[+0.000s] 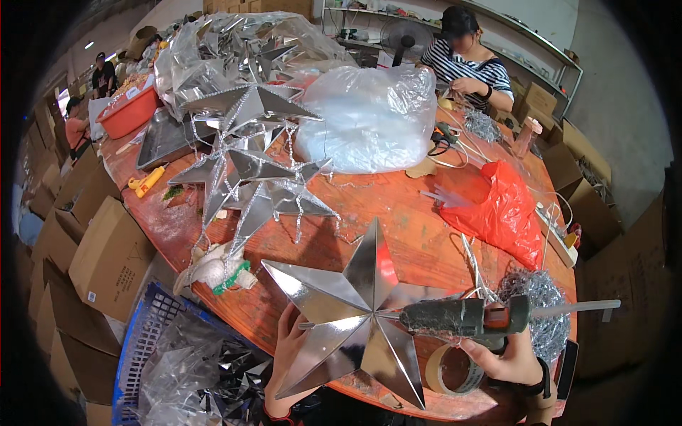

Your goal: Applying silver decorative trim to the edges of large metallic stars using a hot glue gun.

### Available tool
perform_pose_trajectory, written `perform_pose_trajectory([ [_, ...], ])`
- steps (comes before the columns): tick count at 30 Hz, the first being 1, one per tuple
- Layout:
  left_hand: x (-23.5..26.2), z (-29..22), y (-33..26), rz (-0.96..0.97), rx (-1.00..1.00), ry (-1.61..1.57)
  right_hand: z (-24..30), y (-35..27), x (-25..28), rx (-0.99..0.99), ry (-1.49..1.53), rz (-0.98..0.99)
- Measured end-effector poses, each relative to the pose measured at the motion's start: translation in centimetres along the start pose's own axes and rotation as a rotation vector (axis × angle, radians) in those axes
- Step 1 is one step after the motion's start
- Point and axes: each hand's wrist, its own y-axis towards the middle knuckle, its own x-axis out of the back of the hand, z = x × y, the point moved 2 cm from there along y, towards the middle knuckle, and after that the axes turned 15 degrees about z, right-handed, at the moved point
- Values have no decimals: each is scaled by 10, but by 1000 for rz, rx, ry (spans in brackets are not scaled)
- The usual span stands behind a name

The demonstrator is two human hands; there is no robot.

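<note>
A shiny silver six-pointed star (341, 334) is tilted up in front of me above the table's near edge. Behind its left side, my left hand (286, 355) grips it, with most of the fingers hidden by the metal. My right hand (515, 361) is wrapped round a dark green hot glue gun (447, 317) pointing left. The gun's nozzle reaches the star's raised centre; whether it touches cannot be made out. From its rear end sticks a long translucent glue stick (579, 307). Below the gun lies a roll of tape (462, 369).
Finished-looking silver stars with glittery strands (249, 167) pile up at left. Beyond are a clear plastic bag (369, 121) and a red bag (497, 213). Silver tinsel (550, 326) lies right, a glove (220, 270) left. A blue basket (153, 312) stands lower left. Across sits another person (465, 64).
</note>
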Motion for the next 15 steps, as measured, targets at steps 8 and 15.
perform_pose_trajectory([
  [8, -8, 7, -2, 52, 30, -95, -6, 2, 0, 46, -55, -8],
  [15, 22, -23, 7, 56, -15, -114, -11, -5, 1, -46, -13, 191],
])
